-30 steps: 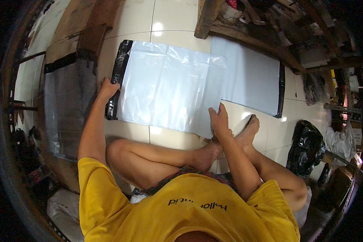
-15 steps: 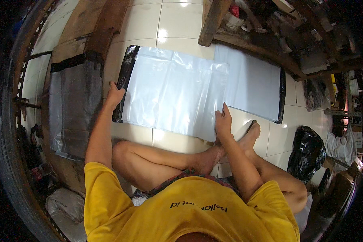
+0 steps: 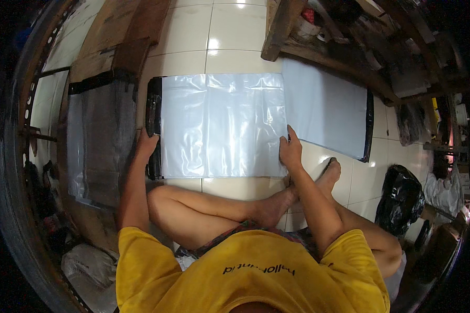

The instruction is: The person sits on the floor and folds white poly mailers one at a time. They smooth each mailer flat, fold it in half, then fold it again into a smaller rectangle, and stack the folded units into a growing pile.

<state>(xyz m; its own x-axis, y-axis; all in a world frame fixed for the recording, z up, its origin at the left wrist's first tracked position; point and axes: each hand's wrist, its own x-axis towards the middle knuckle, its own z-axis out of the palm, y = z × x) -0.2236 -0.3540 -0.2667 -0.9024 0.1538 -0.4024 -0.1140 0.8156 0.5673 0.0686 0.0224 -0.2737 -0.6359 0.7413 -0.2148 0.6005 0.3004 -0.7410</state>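
A stack of white plastic mailing bags [image 3: 222,125] with a black strip along its left end lies level before me, just above the tiled floor or on it; I cannot tell which. My left hand [image 3: 148,143] is closed on that black end, its fingers partly hidden by the edge. At the opposite side my right hand [image 3: 291,151] grips the plain white edge between thumb and fingers, the index finger pointing away from me. Partly under that right edge, another white pile of bags [image 3: 326,107] lies askew, its black end at the far right.
To the left, grey plastic bags with a black end [image 3: 100,141] lie over brown cardboard [image 3: 109,55]. A wooden frame [image 3: 282,34] stands at the far right. Near my right foot [image 3: 329,175] sits a black plastic bag [image 3: 399,201]. My crossed legs border the near side.
The held stack has turned from a slant to lie square in front of me. My left hand has come nearer, drawing the black end down; the right hand has barely shifted.
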